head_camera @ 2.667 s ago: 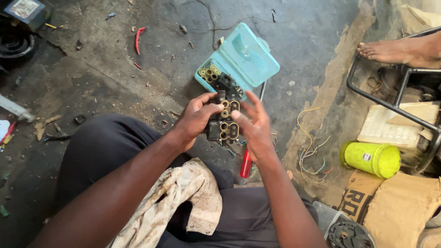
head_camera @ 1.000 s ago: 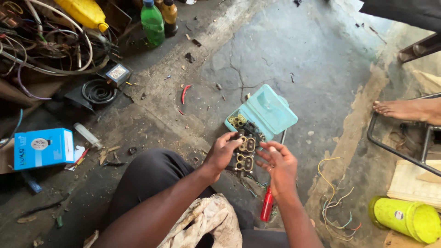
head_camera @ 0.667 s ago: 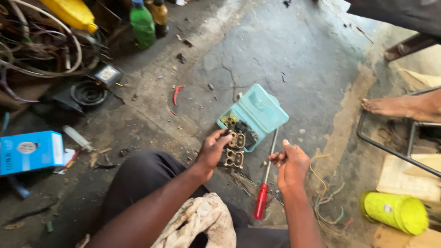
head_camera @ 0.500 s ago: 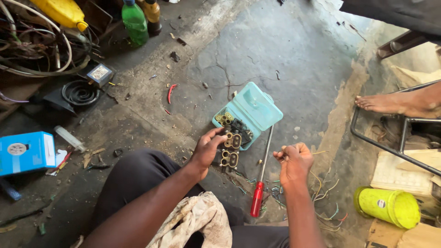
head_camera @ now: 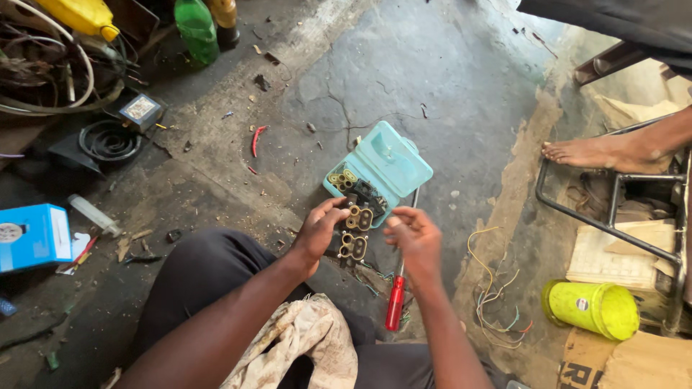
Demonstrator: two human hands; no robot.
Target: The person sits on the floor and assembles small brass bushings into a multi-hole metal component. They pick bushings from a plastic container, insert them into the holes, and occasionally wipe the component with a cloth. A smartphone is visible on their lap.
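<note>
The cracked concrete floor (head_camera: 432, 65) served as the workbench, with everything within arm's reach of the seated person. A turquoise plastic case (head_camera: 389, 162) lay open at twelve o'clock from the hands, probably so parts could be dropped in. The left hand (head_camera: 317, 234) pinched a dark socket assembly with brass contacts (head_camera: 355, 232) upright by its edge, apparently to steady it. The right hand (head_camera: 412, 241), at three o'clock of it, hovered half curled and empty, fingertips close to the piece. A red-handled screwdriver (head_camera: 396, 299) lay beneath, at six o'clock.
</note>
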